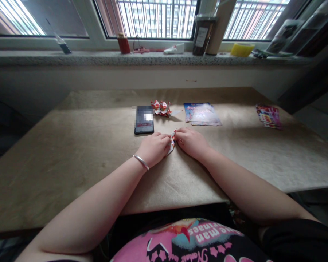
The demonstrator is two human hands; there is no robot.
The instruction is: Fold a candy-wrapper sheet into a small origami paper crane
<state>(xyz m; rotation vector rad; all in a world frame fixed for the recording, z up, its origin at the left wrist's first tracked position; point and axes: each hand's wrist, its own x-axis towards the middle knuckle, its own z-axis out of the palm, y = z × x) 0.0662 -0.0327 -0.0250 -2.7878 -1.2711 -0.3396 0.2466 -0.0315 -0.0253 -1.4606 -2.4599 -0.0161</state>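
Between my two hands is a small piece of folded paper point(172, 142), white with red and orange print, just above or on the table. My left hand point(155, 147) grips its left side with closed fingers and wears a silver bangle at the wrist. From the right, my right hand point(190, 142) pinches the paper's upper edge. The fingers cover much of the paper, so its full shape is hidden. Just beyond the left hand lies a dark phone point(144, 123), its screen partly blurred out. Folded red-and-white paper pieces point(161, 108) stand beside the phone.
Printed blue and pink sheets point(202, 113) lie stacked beyond my right hand. Smaller colourful cards point(269, 117) rest farther right. The wooden table point(71, 153) ends close to my body. On the stone windowsill point(93, 58) stand a red bottle point(123, 43), a dark container point(203, 36) and yellow tape point(242, 50).
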